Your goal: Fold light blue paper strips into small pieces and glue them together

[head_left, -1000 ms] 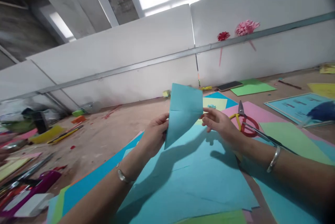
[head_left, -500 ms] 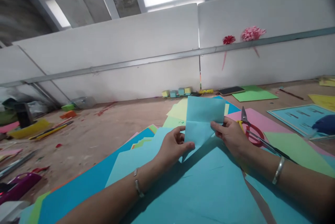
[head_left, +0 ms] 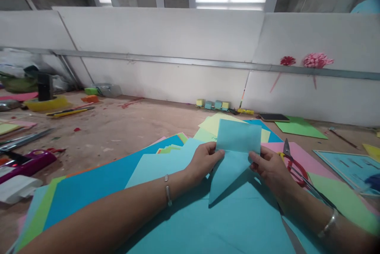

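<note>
Between both hands a light-blue sheet of paper [head_left: 239, 137] is held up, with a crease across its middle and its lower part tapering to a point at the lower left. My left hand [head_left: 204, 159] pinches its left edge near the crease, thumb in front. On the opposite edge, my right hand [head_left: 268, 167] grips it with the thumb in front and fingers behind. Under the hands lies a larger light-blue sheet [head_left: 237, 222]. Beside my right hand rest red-handled scissors [head_left: 297, 170] and another dark-bladed pair of scissors [head_left: 319, 192].
Stacked coloured sheets [head_left: 97, 190] spread across the table [head_left: 142, 119]. Small yellow and blue paper blocks [head_left: 213, 105] stand by the white partition [head_left: 166, 36]. A phone [head_left: 273, 117] lies beside a green sheet [head_left: 301, 126]. At left are a purple tool [head_left: 35, 161] and yellow tape [head_left: 46, 103].
The view has levelled and turned left. The paper has tilted so its pointed lower part shows more fully, and my left thumb has moved up to the crease.
</note>
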Demonstrator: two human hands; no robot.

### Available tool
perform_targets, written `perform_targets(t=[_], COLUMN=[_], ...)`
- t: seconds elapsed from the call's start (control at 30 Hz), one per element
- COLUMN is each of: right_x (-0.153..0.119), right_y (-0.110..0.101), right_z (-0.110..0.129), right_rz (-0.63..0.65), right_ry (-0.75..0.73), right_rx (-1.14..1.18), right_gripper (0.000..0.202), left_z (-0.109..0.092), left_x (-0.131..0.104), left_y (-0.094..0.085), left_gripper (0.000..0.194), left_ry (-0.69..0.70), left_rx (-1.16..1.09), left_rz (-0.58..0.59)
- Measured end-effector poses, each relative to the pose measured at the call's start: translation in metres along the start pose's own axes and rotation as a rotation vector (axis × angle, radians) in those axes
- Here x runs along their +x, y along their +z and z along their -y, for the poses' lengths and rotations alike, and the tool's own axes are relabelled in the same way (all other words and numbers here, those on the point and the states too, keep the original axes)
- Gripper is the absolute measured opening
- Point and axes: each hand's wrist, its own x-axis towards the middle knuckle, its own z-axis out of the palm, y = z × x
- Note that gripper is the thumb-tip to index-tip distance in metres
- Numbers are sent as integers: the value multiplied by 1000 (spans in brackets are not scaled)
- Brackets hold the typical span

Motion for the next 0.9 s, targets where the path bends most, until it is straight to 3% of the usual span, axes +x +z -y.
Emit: perform_targets(t=[0.4, 0.53, 0.9], right_x=[3, 2, 0], right_y=[-6, -5, -1], right_z=[-4, -3, 3], right_rz=[73, 66, 22], right_ry=[79, 80, 76], right_rx=[-20, 1, 98], right_gripper=[21, 24, 18], left_z=[3, 3, 7], left_x=[1, 1, 2], left_y=[-3, -4, -4], left_gripper=[29, 28, 30], left_ry=[30, 32, -3], left_rx=[52, 52, -155], left_rz=[14, 25, 75])
